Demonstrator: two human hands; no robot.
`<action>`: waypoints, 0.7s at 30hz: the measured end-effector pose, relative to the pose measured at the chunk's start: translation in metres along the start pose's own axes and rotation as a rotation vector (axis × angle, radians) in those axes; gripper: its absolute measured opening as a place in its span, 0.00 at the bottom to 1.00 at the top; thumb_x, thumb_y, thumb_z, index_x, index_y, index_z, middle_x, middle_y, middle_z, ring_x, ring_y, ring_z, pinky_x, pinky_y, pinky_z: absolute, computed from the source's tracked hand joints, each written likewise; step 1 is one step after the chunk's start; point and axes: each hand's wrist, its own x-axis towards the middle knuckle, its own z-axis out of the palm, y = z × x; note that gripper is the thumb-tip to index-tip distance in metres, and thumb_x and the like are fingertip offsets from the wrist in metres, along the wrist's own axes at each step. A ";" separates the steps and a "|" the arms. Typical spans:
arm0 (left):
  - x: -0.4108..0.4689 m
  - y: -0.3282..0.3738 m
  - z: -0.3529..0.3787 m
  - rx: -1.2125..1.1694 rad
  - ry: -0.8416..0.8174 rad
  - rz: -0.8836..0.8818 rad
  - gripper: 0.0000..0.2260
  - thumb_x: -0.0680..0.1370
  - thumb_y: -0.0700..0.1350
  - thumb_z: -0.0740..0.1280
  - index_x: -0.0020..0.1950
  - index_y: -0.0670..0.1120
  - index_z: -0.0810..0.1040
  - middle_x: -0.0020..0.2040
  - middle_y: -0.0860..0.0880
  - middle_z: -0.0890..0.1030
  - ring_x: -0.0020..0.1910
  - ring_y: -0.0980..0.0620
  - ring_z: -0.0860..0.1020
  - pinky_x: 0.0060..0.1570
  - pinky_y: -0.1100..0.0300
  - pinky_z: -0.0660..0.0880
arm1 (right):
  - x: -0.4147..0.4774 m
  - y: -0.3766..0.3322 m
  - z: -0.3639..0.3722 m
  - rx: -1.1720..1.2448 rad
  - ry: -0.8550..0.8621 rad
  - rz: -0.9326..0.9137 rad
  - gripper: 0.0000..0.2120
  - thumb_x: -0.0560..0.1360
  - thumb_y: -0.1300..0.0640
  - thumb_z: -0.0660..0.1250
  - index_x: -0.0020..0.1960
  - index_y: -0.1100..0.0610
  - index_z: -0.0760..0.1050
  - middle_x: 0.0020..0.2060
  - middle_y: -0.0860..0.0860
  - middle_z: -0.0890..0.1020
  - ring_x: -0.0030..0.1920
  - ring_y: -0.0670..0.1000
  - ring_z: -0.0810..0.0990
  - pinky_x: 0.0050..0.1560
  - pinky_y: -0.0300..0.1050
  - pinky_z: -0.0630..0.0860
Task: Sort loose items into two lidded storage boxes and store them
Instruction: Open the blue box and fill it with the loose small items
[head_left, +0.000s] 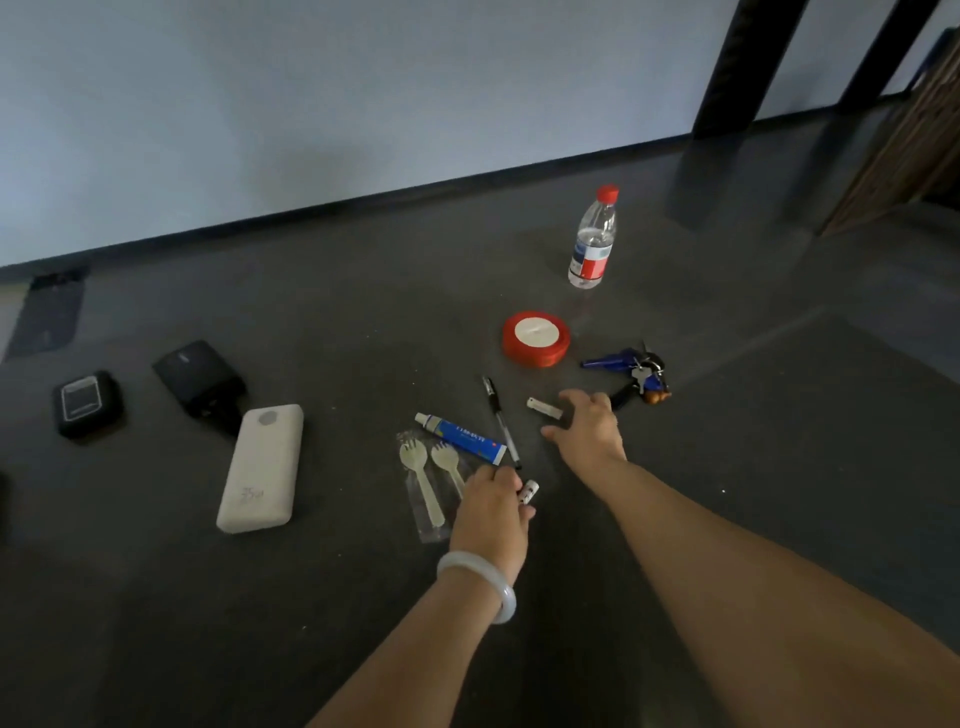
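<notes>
Dark grey floor (311, 597) under a pale wall, loose items scattered. The left hand (493, 506) is closed around a small white tube (530, 491) beside the toothpaste (462, 432); the right hand (589, 423), fingers spread, touches a white stick (544, 407) near the keys (636, 371).

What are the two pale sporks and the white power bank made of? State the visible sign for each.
Two pale cream sporks: likely thin moulded plastic, slightly translucent and matte, each in a clear glossy film wrapper. White rectangular power bank: probably hard plastic with a matte shell, rounded edges and no shine; scuffs or writing mark its near end.
</notes>
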 end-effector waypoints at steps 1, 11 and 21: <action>0.001 0.000 0.001 -0.009 0.005 -0.007 0.10 0.77 0.46 0.68 0.57 0.50 0.74 0.53 0.55 0.70 0.53 0.57 0.73 0.55 0.58 0.75 | 0.004 0.000 0.002 -0.002 0.012 -0.015 0.24 0.74 0.54 0.72 0.68 0.49 0.69 0.65 0.53 0.66 0.63 0.56 0.71 0.61 0.53 0.74; 0.001 -0.001 0.003 -0.059 -0.022 -0.069 0.09 0.78 0.46 0.67 0.57 0.52 0.73 0.52 0.57 0.69 0.47 0.60 0.71 0.50 0.64 0.73 | -0.012 0.006 0.006 0.169 0.070 -0.057 0.06 0.74 0.58 0.70 0.51 0.54 0.78 0.51 0.49 0.74 0.48 0.46 0.76 0.49 0.43 0.77; 0.009 0.028 0.006 -0.336 -0.095 -0.237 0.04 0.78 0.46 0.67 0.52 0.51 0.76 0.48 0.55 0.76 0.38 0.61 0.71 0.33 0.68 0.63 | -0.090 0.026 -0.022 0.751 -0.104 0.286 0.02 0.75 0.58 0.70 0.47 0.54 0.80 0.39 0.51 0.84 0.36 0.47 0.80 0.34 0.38 0.76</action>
